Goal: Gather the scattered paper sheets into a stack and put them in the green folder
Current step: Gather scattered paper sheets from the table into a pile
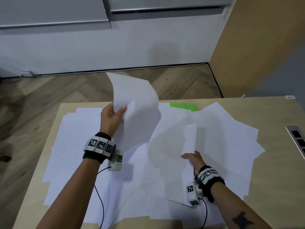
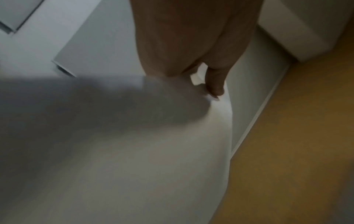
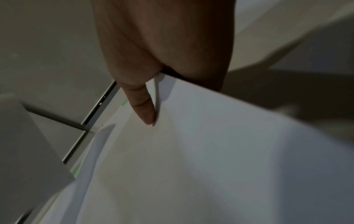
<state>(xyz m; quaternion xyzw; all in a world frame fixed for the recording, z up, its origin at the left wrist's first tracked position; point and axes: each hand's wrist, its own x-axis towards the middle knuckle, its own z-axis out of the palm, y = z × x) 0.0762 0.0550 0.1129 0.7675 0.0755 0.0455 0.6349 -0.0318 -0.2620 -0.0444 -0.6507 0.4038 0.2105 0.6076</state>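
Several white paper sheets (image 1: 79, 146) lie scattered over the wooden table (image 1: 277, 113). My left hand (image 1: 113, 114) pinches a bundle of raised, curling sheets (image 1: 135, 100) above the table's far middle; the left wrist view shows my thumb (image 2: 215, 81) pressed on that paper (image 2: 134, 166). My right hand (image 1: 192, 158) pinches the near edge of another lifted sheet (image 1: 173, 142) at centre right, thumb (image 3: 142, 106) on top of the paper (image 3: 210, 151). A corner of the green folder (image 1: 183, 106) shows at the far edge, mostly buried under sheets.
A metal socket strip (image 1: 297, 139) is set into the table's right edge. Beyond the table are a herringbone wood floor (image 1: 49, 96), a white wall and a wooden panel (image 1: 257, 47) at the right.
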